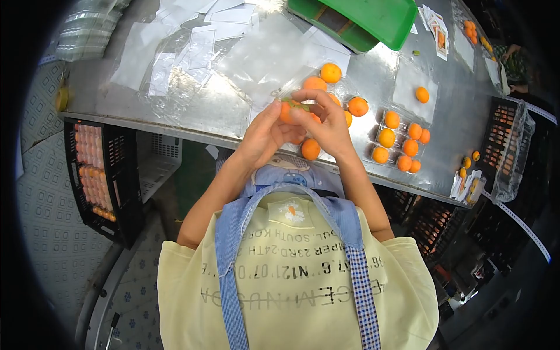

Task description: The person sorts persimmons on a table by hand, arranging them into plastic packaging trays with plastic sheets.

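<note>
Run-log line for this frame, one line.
left hand: on orange fruit | right hand: same fruit | loose fruit: on metal table | green tray: table's far side

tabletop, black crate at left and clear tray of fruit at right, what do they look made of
The tabletop looks like bare metal, perhaps stainless steel: grey with a soft sheen. The black crate seems matte plastic, judging by its stiff, dull sides. The clear tray is probably glossy plastic: see-through, with highlights around the orange fruit.

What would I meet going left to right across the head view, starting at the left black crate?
Left black crate → pale crate → left hand → held fruit → right hand → lone fruit on a sheet → plastic bag.
</note>
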Demonstrator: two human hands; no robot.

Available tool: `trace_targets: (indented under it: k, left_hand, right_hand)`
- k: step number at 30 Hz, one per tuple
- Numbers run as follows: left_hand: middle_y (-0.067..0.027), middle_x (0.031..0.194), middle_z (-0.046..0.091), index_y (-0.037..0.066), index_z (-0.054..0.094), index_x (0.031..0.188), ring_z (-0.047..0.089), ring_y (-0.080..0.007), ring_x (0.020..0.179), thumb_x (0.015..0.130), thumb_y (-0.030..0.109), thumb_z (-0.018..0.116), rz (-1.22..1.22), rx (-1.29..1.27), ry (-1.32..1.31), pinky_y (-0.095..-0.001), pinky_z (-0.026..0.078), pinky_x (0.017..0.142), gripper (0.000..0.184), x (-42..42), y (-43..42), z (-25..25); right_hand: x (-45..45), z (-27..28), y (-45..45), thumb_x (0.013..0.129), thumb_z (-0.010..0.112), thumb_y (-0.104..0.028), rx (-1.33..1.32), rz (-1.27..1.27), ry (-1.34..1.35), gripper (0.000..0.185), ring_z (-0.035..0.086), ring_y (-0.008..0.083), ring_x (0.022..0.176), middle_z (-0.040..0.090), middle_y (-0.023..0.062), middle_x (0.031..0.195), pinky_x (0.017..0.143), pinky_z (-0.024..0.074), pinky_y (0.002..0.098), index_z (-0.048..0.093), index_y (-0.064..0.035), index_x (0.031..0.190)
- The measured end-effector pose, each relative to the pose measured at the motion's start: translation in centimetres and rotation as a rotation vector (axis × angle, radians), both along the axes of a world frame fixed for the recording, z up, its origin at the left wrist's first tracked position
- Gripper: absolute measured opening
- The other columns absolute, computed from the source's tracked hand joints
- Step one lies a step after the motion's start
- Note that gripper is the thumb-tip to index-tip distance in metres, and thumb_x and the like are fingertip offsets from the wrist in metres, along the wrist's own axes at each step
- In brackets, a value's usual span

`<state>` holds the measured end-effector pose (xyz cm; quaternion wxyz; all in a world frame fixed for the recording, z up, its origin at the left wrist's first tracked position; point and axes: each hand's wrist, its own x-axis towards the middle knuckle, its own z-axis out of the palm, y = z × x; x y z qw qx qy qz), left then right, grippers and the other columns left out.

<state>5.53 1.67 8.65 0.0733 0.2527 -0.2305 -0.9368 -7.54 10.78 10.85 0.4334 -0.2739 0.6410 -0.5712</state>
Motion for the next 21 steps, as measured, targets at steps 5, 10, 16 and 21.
trace_targets:
  k: [5,10,16,21]
  left_hand:
    - [-0.0095,0.097,0.061,0.002,0.052,0.116,0.06,-0.0167,0.08,0.1,0.053,0.021,-0.039,0.095,0.03,-0.0297,0.051,0.073,0.061,0.4,-0.6,0.5]
    - [-0.0099,0.095,0.061,0.003,0.053,0.116,0.06,-0.0169,0.078,0.1,0.054,0.02,-0.033,0.132,0.026,-0.0286,0.05,0.07,0.062,0.2,-0.5,0.3]
    - [-0.01,0.101,0.061,0.006,0.052,0.118,0.06,-0.0184,0.09,0.1,0.054,0.022,-0.018,0.057,-0.117,-0.033,0.049,0.077,0.059,-0.3,-0.3,1.4]
    - [-0.0092,0.118,0.061,0.009,0.042,0.137,0.06,-0.0196,0.094,0.094,0.067,0.015,-0.322,-0.302,-0.366,-0.0348,0.046,0.078,0.077,-0.9,0.5,2.1]
  right_hand:
    - [-0.9,-0.6,0.3,0.09,0.062,-0.01,-0.061,-0.041,-0.066,0.024,0.061,0.0134,0.081,0.06,0.0107,0.097,0.072,0.0501,0.0248,0.059,0.0033,0.11]
    - [-0.8,-0.4,0.4,0.09,0.063,-0.011,-0.023,-0.025,-0.059,0.025,0.061,0.0135,0.083,0.061,0.0097,0.097,0.073,0.0501,0.0256,0.059,0.002,0.111]
    - [-0.4,-0.9,0.5,0.082,0.071,-0.024,-0.092,0.139,0.423,0.038,0.062,0.0221,0.091,0.064,0.0116,0.103,0.079,0.0496,0.0332,0.062,-0.0034,0.113]
    - [-1.8,-2.8,3.9,0.084,0.07,-0.034,-0.015,-0.076,0.06,0.048,0.061,0.0167,0.091,0.064,0.0079,0.1,0.078,0.0481,0.03,0.058,0.0002,0.115]
